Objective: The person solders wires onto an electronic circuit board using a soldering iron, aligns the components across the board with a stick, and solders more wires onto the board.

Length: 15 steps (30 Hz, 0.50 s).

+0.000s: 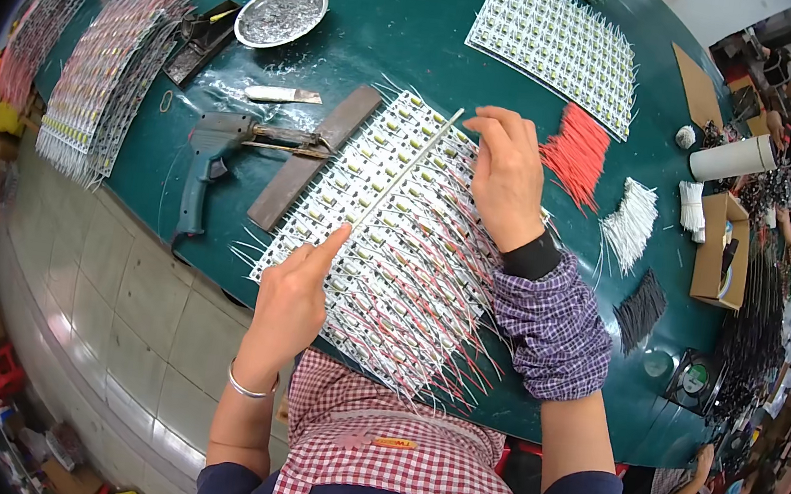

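Note:
A white panel of circuit boards [322, 203] with rows of small yellow-green components lies tilted on the green table before me. Red and white wires [409, 298] stick out from its lower right part. Across the panel runs a thin pale strip [408, 170]. My left hand [290, 298] is at the strip's near end, index finger stretched along it and the other fingers folded; its thumb is hidden. Close to the far end is my right hand [508, 177], fingers bent and apart, with nothing visible in them.
Left of the panel are a dark bar [318, 157], a soldering gun [209, 160] and a metal dish [282, 15]. More wired panels [109, 84] stand at far left; another panel [553, 49] lies at the back. Red wires [576, 156], white wires [631, 222] and black wires [641, 310] lie right.

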### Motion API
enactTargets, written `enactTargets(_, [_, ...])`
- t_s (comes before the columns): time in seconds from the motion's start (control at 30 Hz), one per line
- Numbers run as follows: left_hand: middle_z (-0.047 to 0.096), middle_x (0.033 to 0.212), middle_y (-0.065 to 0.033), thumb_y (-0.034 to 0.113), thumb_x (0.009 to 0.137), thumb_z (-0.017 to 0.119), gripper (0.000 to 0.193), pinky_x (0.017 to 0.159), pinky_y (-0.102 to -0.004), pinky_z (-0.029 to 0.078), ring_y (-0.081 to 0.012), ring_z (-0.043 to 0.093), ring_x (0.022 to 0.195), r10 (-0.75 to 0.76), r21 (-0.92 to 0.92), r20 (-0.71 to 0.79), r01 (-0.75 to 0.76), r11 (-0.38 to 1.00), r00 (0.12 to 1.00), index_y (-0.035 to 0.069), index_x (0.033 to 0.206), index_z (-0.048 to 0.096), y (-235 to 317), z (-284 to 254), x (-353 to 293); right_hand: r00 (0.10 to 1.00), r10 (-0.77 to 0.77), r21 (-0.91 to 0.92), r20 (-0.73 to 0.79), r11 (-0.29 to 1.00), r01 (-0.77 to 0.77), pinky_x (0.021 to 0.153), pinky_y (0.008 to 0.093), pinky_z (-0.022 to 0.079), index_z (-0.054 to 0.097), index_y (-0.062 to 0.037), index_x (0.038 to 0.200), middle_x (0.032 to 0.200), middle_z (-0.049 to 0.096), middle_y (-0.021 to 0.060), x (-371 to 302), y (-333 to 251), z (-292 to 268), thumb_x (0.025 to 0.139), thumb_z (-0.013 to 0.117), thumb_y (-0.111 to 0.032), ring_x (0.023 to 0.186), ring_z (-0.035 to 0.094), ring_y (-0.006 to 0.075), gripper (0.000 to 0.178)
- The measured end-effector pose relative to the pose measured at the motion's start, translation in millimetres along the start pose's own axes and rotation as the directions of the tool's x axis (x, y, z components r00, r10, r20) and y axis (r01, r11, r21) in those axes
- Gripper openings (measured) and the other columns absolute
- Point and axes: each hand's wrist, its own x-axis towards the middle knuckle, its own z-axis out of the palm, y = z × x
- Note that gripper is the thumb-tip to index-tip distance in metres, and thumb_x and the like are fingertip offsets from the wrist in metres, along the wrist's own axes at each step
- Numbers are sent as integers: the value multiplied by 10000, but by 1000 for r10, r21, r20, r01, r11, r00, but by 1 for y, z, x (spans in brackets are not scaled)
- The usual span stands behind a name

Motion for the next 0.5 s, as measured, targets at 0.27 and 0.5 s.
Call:
enactTargets(0.27, [565, 730, -155, -137, 818, 501, 584, 579, -359, 446, -265, 545, 600, -32, 42, 71, 29, 999, 997, 83, 1347, 613, 2, -5, 2, 981, -73, 60, 178, 996, 64, 872, 390, 445, 645, -63, 1124, 1230, 646, 36, -12, 14, 21, 754, 541, 87, 1108, 568, 258, 412])
enactTargets(0.5, [515, 712, -156, -141, 783, 519, 636, 549, -382, 428, -293, 528, 565, 8, 117, 86, -18, 993, 996, 95, 1369, 598, 6, -2, 3, 982, -59, 42, 181, 998, 53, 856, 383, 442, 630, -69, 1099, 1175, 646, 37, -10, 12, 21, 767, 535, 85, 1091, 570, 261, 378])
